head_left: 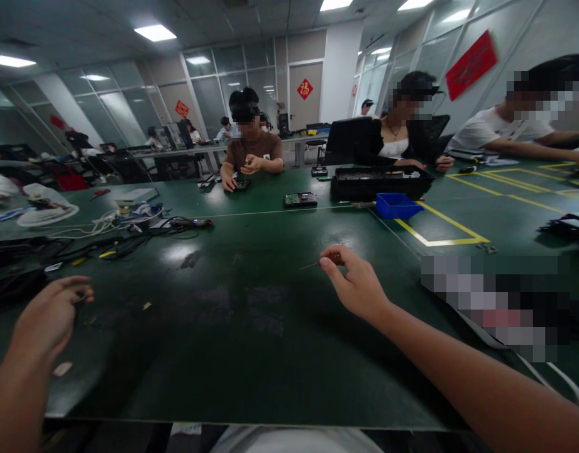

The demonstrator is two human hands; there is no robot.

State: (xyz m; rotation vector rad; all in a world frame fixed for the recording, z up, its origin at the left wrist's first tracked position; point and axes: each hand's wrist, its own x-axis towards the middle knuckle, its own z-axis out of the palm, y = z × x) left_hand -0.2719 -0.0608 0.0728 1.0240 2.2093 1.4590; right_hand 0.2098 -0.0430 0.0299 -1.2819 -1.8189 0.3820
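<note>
Head view: on the far left of the green table, a white round-based object sits beyond a heap of black cables. Nearer, the left hand is raised with its fingers curled; something small and dark shows at the fingertips, but I cannot tell what it is or whether it is gripped. A pale scrap lies just beside that wrist, a smaller one farther right. Behind them, tangled wires and a pen-shaped tool clutter the surface. Across the table, a co-worker in brown handles small parts. A circuit-board unit lies right of that person. Near the middle, the thin rod is pinched between the thumb and fingers of the right hand, its free end pointing left. Beyond that hand, a long black tray and a blue bin stand in the way, the bin overlapping yellow tape. A blurred-out object lies beside the right forearm.
</note>
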